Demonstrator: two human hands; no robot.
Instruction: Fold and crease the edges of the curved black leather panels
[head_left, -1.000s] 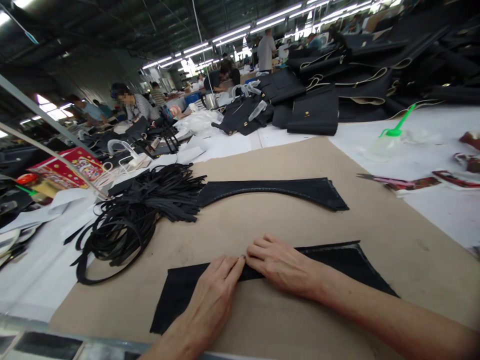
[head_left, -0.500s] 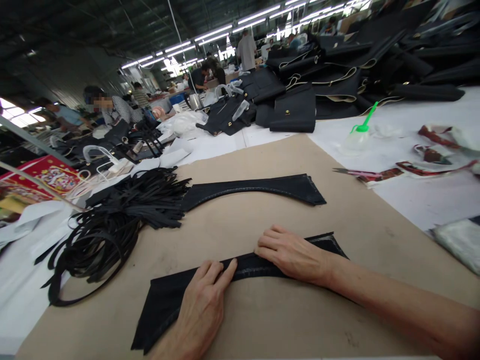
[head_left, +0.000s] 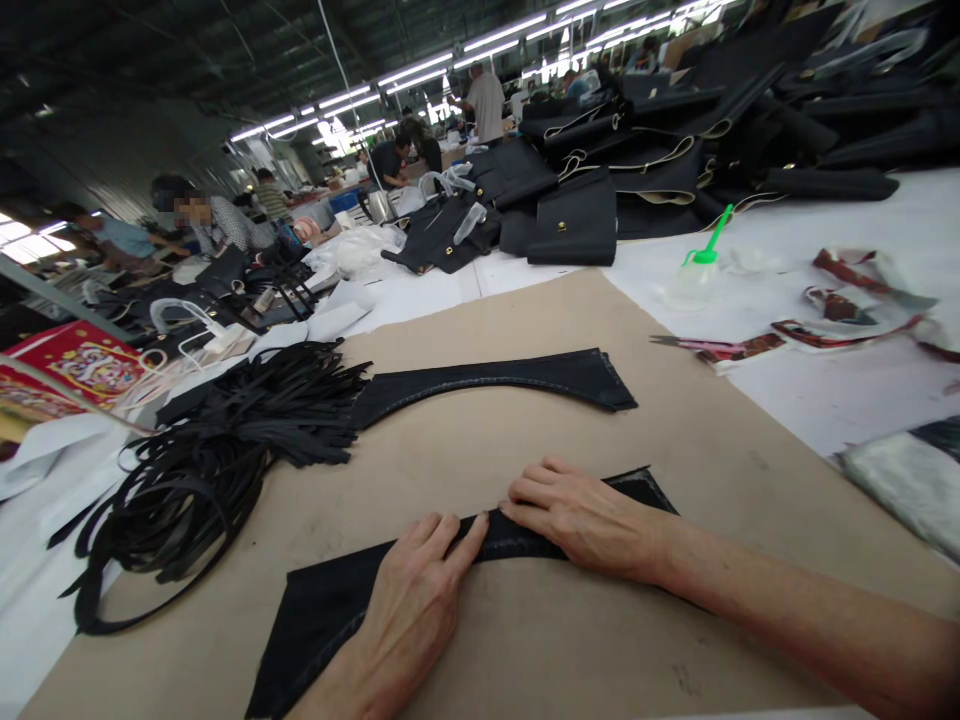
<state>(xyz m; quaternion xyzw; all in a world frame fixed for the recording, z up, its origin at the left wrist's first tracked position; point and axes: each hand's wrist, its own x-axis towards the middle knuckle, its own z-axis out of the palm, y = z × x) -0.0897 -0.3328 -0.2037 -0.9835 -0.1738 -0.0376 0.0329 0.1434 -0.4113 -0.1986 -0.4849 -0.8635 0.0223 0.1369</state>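
Note:
A curved black piece of material [head_left: 330, 595] lies on the brown sheet in front of me, with a pale line along its inner curve. My left hand [head_left: 420, 590] rests over its middle-left part, fingers bent at the upper edge and closed on it. Close by on the right, my right hand [head_left: 574, 515] has its fingers together, pressed on the same upper edge. Small gaps separate the fingertips of both hands. Both palms hide part of the material. Farther back, a similar curved black piece [head_left: 495, 376] lies flat and untouched.
Black strips [head_left: 247, 410] are heaped at the left. Thread snips [head_left: 694, 343], patterned ribbon [head_left: 847, 300] and a bottle with a green nozzle [head_left: 703, 255] lie to the right. Black bags [head_left: 574, 220] pile up behind. Co-workers [head_left: 225, 222] are in the background.
The view has shifted slightly, so most things sit farther left. My left hand has slid a little toward my right hand along the edge, and the gap between them is narrower.

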